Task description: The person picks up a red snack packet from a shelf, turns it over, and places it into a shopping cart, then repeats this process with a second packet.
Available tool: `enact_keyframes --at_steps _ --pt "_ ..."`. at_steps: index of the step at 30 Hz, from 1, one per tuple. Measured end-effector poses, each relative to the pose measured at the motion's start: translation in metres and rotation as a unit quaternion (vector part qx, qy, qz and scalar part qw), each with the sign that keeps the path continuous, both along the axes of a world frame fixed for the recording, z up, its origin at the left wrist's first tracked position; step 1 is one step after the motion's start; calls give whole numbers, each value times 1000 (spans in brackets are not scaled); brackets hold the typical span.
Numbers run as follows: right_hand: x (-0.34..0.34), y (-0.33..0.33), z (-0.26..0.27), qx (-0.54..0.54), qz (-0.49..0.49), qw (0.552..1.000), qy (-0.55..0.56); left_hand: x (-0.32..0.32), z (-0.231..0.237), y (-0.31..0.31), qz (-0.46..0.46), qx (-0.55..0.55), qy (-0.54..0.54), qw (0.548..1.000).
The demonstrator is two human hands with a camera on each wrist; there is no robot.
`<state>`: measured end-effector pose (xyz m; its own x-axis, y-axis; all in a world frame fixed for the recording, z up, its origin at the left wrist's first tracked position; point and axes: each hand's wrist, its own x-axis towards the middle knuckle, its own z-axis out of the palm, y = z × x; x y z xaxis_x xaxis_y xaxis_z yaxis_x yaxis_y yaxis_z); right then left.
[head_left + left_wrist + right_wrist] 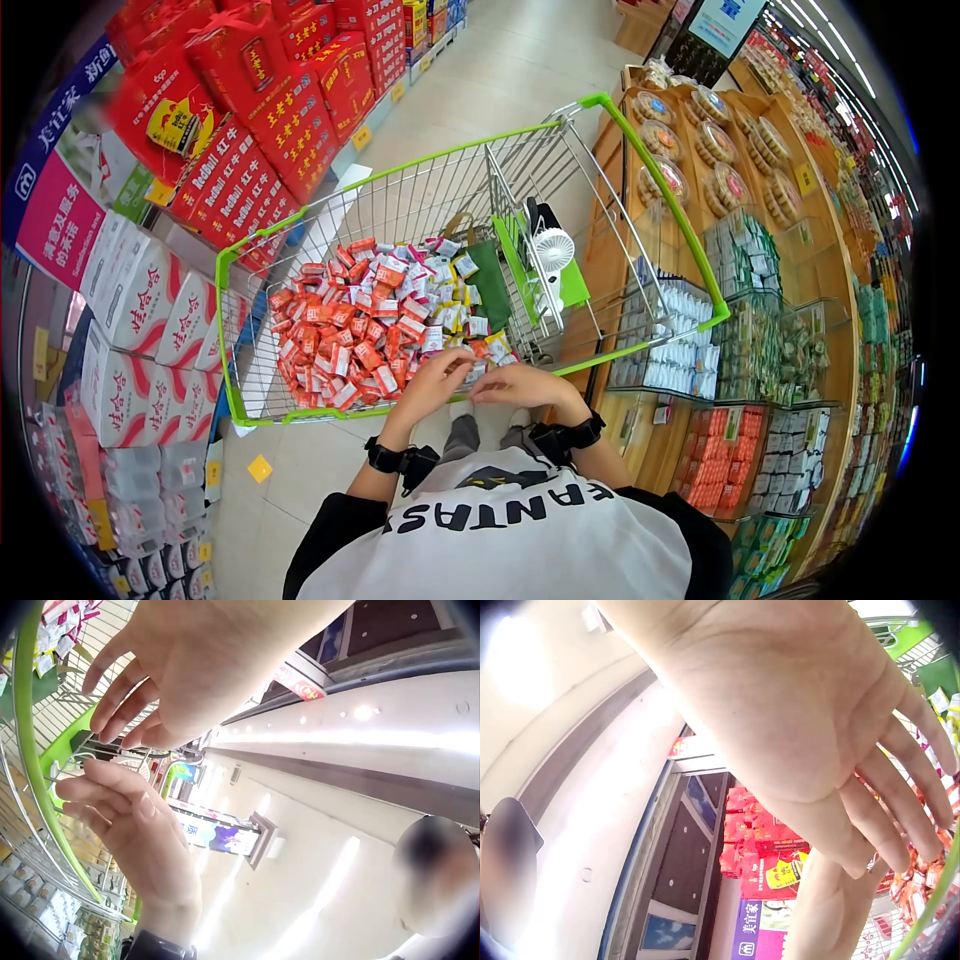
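cart (687, 222): long axis left to right before the person, handle end right
packets (345, 330): heaped toward its left end
left hand (440, 380): fingers loosely bent, by near rim
right hand (520, 385): likewise, just beside

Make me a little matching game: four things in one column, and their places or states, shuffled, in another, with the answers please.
Column one:
1. Orange-and-white packets
2. Fan
3. Red Bull cartons
4. Left hand and right hand

Column two:
A. Stacked outside the shopping cart
B. Close together, holding nothing
C. Heaped inside the cart
D. White, beside a green panel

Pairs: 1-C, 2-D, 3-A, 4-B
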<state>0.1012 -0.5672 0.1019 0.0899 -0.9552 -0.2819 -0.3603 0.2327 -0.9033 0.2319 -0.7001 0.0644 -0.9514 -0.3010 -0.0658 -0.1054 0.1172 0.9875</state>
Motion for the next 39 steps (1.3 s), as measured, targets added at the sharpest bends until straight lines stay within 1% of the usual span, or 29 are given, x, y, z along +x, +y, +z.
enact_keyframes --at_steps 2,4,8,9,11,13,14,16,17,19,20,22,25,27,29,32,34,35,36,38,39 --pt "0 -2 1 16 -6 1000 4 4 -7 -4 2 12 -7 1000" --pt "0 -4 -2 18 -8 1000 5 8 -13 -9 17 -14 4 1000" --pt "3 -8 -10 30 -13 999 2 15 -11 -16 27 -19 -1 999" --pt "4 -8 -15 32 -16 999 2 16 -14 -17 37 3 -16 999" --pt "5 -8 -27 35 12 999 33 19 -23 -18 47 28 -30 998" --pt "7 -7 -33 37 10 999 21 24 -37 -21 36 -38 -81 995" --pt "8 -7 -35 37 8 999 8 28 -45 -22 36 -37 -80 995" --pt "9 -6 -31 42 -1 999 20 34 -53 -19 39 -179 -90 979" --pt "10 -6 -30 44 -9 998 32 36 -54 -16 39 -179 -89 979" --pt "9 -7 -28 46 -9 998 33 39 -43 -11 91 -180 -158 967" --pt "10 -6 -28 48 -8 998 33 40 -46 -11 90 -181 -158 967" --pt "10 -5 -31 39 -13 999 29 39 -55 -11 113 -168 -111 973" --pt "11 -2 -31 26 -20 999 37 37 -51 -12 103 -147 -129 975" --pt "11 1 -30 18 -28 998 47 37 -61 -12 99 -150 -140 974" --pt "11 6 -26 16 -46 999 18 37 -68 -14 90 -158 -150 972" --pt "4 18 -19 24 -55 998 26 35 -70 -14 79 -170 -151 971" --pt "-2 31 -14 14 -79 996 29 32 -59 -14 53 -239 -171 954" --pt "-6 37 -12 1 -95 995 34 29 -49 -12 59 -263 -178 946" --pt "-9 45 -9 4 -95 995 30 26 -51 -12 57 -261 -182 946" --pt "-16 62 0 14 -142 988 55 21 -58 -13 71 -310 -119 941" --pt "-19 70 7 4 -163 985 56 16 -50 -10 71 -281 -135 948"
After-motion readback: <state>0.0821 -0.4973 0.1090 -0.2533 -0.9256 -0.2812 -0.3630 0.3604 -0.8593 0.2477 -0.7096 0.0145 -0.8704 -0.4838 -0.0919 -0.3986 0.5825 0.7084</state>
